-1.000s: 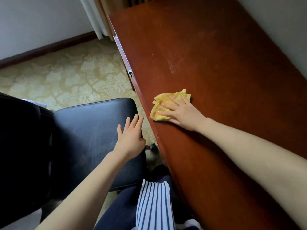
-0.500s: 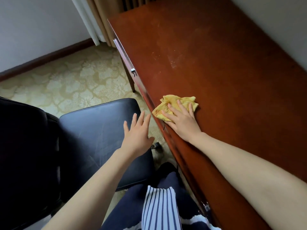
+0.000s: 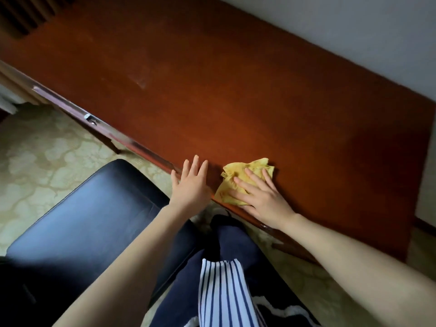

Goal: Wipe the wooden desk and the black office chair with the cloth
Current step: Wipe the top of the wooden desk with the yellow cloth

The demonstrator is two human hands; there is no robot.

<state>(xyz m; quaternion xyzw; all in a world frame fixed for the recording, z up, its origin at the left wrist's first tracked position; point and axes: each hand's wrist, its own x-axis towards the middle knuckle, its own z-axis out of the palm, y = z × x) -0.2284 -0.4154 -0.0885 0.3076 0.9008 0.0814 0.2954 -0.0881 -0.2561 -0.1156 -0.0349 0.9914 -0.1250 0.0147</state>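
A pale patterned carpet (image 3: pixel 47 161) lay under a long reddish-brown wooden tabletop (image 3: pixel 236 90) that ran along a light wall (image 3: pixel 354 27). A crumpled yellow cloth (image 3: pixel 238 178) sat at the tabletop's near edge. The right hand (image 3: pixel 262 197) pressed flat on the cloth, its fingers (image 3: pixel 252 178) straight and slightly spread across the fabric, the heel of the hand resting on bare wood. Just beside it, the left hand (image 3: pixel 191 185) reached over the same front edge with its fingers (image 3: pixel 195 165) straight and close together, holding nothing; whether they touched the wood could not be told. The black office chair (image 3: pixel 82 220) stood in front of the tabletop to the left, its padded seat beneath the left forearm. A striped white-and-blue garment (image 3: pixel 224 291) over dark trousers (image 3: pixel 236 241) filled the lower middle.
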